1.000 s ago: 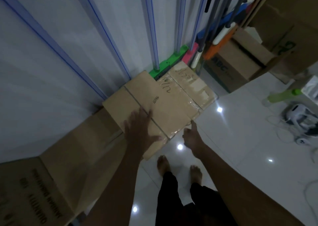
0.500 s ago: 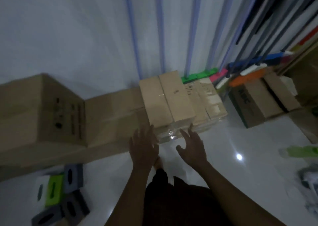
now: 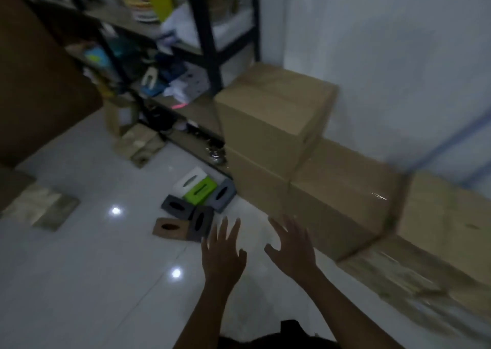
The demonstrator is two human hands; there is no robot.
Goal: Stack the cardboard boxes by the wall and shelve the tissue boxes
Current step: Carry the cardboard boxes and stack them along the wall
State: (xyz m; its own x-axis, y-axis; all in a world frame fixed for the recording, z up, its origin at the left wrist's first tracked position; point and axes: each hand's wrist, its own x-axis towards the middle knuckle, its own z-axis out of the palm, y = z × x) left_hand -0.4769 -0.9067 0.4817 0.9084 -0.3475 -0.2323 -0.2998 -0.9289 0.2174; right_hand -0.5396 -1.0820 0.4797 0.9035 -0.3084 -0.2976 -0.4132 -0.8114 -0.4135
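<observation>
Cardboard boxes line the white wall: a tall stack (image 3: 268, 120) beside the shelf, a lower box (image 3: 342, 189) and another box (image 3: 446, 216) further right. On the floor lies a cluster of tissue boxes: white (image 3: 189, 180), green (image 3: 199, 191), grey (image 3: 222, 195), dark grey (image 3: 177, 206), another dark one (image 3: 199, 222) and brown (image 3: 170, 228). My left hand (image 3: 221, 253) and my right hand (image 3: 292, 247) hover with fingers spread above the floor, holding nothing, just right of the tissue boxes.
A dark metal shelf (image 3: 204, 43) full of clutter stands at the back left. Flat cardboard pieces (image 3: 39, 208) and a paper bag (image 3: 119, 115) lie on the glossy white floor. A brown panel (image 3: 34, 77) fills the left edge.
The view has swung left from the boxes near the mops to the shelf and tissue boxes. Both hands left the small box top and now hover spread in the air.
</observation>
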